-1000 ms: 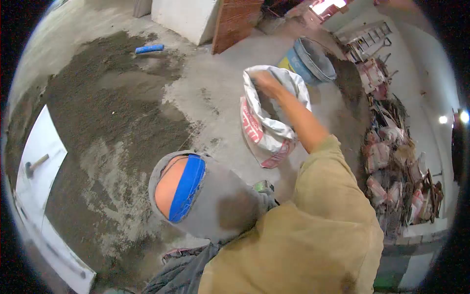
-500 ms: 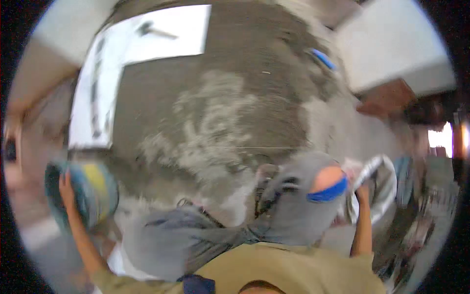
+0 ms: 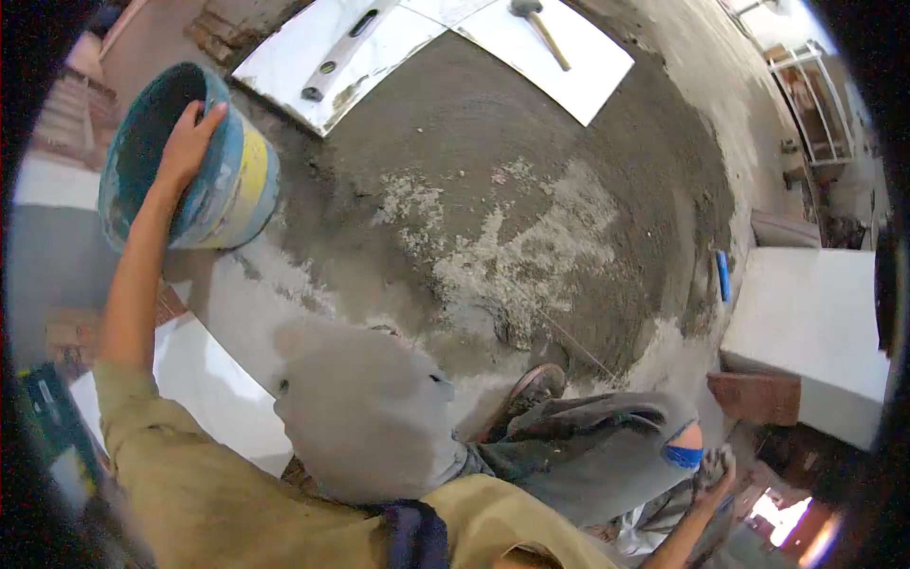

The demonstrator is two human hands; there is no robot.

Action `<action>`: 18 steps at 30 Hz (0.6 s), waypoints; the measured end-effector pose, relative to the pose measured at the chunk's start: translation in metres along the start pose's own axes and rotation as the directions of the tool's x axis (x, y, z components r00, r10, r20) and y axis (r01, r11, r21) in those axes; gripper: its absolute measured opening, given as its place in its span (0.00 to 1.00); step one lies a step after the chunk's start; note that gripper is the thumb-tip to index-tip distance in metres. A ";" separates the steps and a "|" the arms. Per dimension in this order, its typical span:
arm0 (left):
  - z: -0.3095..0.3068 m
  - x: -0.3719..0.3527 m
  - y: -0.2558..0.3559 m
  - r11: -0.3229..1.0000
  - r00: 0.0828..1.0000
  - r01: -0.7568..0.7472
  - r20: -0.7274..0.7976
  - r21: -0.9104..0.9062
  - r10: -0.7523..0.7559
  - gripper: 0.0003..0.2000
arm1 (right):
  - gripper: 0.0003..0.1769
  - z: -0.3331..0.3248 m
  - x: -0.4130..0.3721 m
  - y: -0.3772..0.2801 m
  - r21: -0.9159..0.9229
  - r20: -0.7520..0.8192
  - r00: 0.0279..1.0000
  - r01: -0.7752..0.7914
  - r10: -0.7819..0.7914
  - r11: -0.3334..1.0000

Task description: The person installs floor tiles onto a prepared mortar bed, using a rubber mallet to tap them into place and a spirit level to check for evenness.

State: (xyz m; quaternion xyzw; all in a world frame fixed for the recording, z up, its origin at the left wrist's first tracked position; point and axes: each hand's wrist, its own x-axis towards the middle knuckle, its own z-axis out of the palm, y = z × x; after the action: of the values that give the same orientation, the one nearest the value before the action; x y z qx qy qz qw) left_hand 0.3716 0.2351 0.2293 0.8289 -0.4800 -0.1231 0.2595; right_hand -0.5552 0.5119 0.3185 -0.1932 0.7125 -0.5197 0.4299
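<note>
My left hand (image 3: 192, 142) grips the rim of a blue bucket with a yellow band (image 3: 248, 185), which leans on the floor at the left. Its fingers are hooked over the edge. At the lower right, beside my knee, my right hand (image 3: 718, 472) is curled, its fingers greyish. Whatever lies in it, if anything, I cannot make out. Just below that hand, part of a white sack (image 3: 640, 536) shows. In front of me spreads a bed of grey mortar (image 3: 455, 104), with pale dry powder (image 3: 517, 266) scattered over its middle.
White tiles (image 3: 592, 81) border the far side of the mortar, carrying a spirit level (image 3: 346, 57) and a mallet (image 3: 542, 33). A blue object (image 3: 723, 275) lies by the right edge, near a white block (image 3: 806, 303) and a brick (image 3: 755, 396). Another white tile (image 3: 213, 384) lies at my left.
My view has turned left, so the mortar and tiles appear shifted and rotated. My right hand, earlier at the white sack's mouth, is now above it. My left hand stays on the bucket.
</note>
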 end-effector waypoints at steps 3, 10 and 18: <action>0.005 0.007 -0.015 0.999 0.998 -0.022 -0.065 0.026 0.024 0.32 | 0.23 0.115 0.080 -0.018 -0.119 0.271 0.958 -0.060 0.090 0.991; 0.005 0.010 -0.024 0.993 0.992 -0.119 -0.029 -0.013 0.119 0.31 | 0.25 0.470 0.194 0.080 -0.335 0.512 0.170 0.942 0.842 0.013; 0.004 0.010 -0.021 1.000 1.000 -0.020 0.018 -0.018 0.020 0.31 | 0.19 0.624 0.155 0.142 0.070 0.919 -0.142 0.977 0.368 0.204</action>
State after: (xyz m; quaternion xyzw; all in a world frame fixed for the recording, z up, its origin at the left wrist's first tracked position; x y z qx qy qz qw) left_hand 0.3905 0.2341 0.2148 0.8206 -0.4896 -0.1321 0.2637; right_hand -0.1097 0.0964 0.0702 -0.9052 0.2028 0.1184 0.3542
